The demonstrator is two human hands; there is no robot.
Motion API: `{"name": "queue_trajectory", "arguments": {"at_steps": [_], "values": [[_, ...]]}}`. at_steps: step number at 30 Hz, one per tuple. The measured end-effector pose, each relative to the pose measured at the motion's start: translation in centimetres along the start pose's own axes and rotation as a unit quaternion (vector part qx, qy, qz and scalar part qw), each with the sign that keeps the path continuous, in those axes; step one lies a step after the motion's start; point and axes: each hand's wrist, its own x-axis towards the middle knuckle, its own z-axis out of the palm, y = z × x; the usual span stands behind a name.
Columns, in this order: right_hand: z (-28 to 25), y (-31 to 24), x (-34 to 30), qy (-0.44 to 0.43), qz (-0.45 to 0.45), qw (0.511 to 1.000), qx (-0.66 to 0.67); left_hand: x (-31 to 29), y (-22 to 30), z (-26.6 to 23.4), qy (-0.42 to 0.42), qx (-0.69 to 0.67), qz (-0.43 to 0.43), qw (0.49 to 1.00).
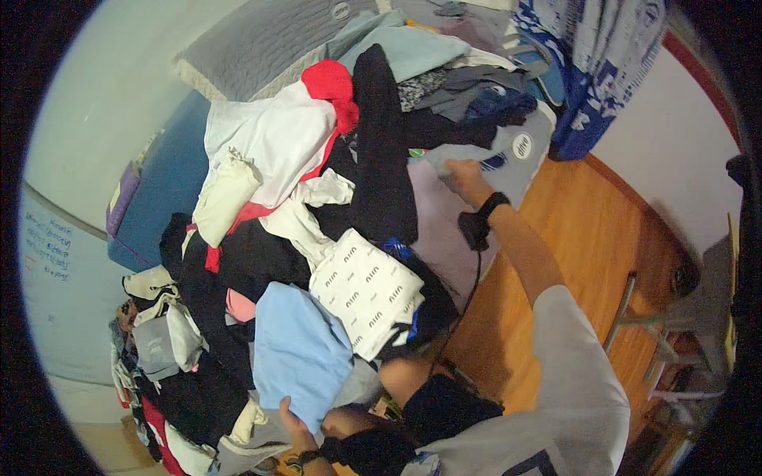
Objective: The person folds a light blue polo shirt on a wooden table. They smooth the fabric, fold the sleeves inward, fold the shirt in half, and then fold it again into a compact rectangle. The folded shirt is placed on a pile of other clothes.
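Note:
At the lower edge, my left hand (pixel 297 428) grips the near edge of a light blue garment (pixel 302 349), thumb on top and the other fingers hidden beneath the cloth. My right hand (pixel 470 182) is out over the grey bedding at the right, fingers curled; whether anything is in them is hidden. Close to it lie a pale pinkish-grey cloth (pixel 440 214) and a long black garment (pixel 381 151). Beside the blue garment rests a folded white cloth with a repeated dark print (pixel 367 289). A black device with a cable (pixel 475 230) is at my right wrist.
White and red clothes (pixel 270 127) and several black garments lie heaped across the bed. A grey quilted cover (pixel 262 51) is at the back left. A blue patterned curtain (pixel 603 71) hangs at the far right, above the wooden floor (pixel 556 238). A metal-framed stand (pixel 635 325) is at the right.

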Motion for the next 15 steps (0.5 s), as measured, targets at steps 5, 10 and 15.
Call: {"name": "queue_trajectory", "arguments": {"at_steps": [5, 10, 15], "values": [[4.4, 5.5, 5.7, 0.056, 0.428, 0.564, 0.704, -0.4, 0.1, 0.7, 0.029, 0.032, -0.016, 0.999], [7.7, 9.2, 10.1, 0.035, 0.502, 0.575, 0.645, -0.2, 0.6, 0.6, 0.028, 0.002, -0.076, 0.997], [9.8, 11.6, 8.9, -0.047, 0.191, 0.967, -0.165, 0.2, 1.1, 0.7, 0.062, 0.017, -0.078, 0.995]]}}
